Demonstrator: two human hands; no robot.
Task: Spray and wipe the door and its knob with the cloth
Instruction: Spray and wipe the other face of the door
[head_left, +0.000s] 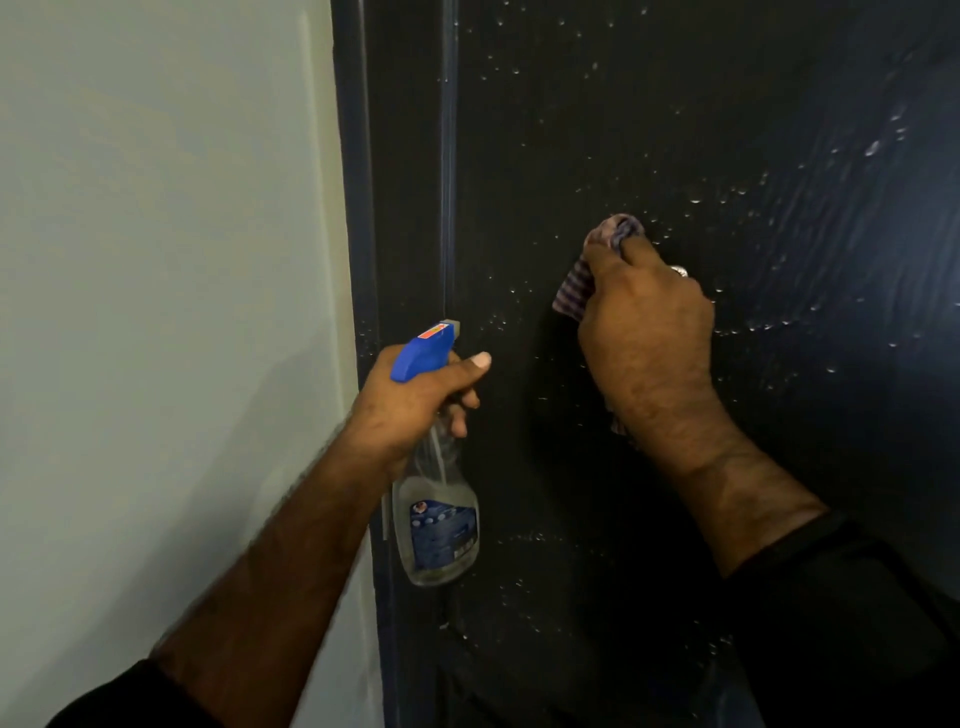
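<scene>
The dark door (779, 130) fills the right of the view, speckled with spray droplets and streaked wet at the right. My right hand (649, 327) presses a striped purple cloth (576, 286) against the door at mid height, with a ring on one finger. My left hand (415, 405) grips a clear spray bottle (436, 530) with a blue trigger head, held upright beside the door's left edge. The knob is not visible.
A pale green wall (156, 312) takes up the left side. The dark blue door frame (358, 182) runs vertically between the wall and the door. Both forearms reach up from the bottom, in dark sleeves.
</scene>
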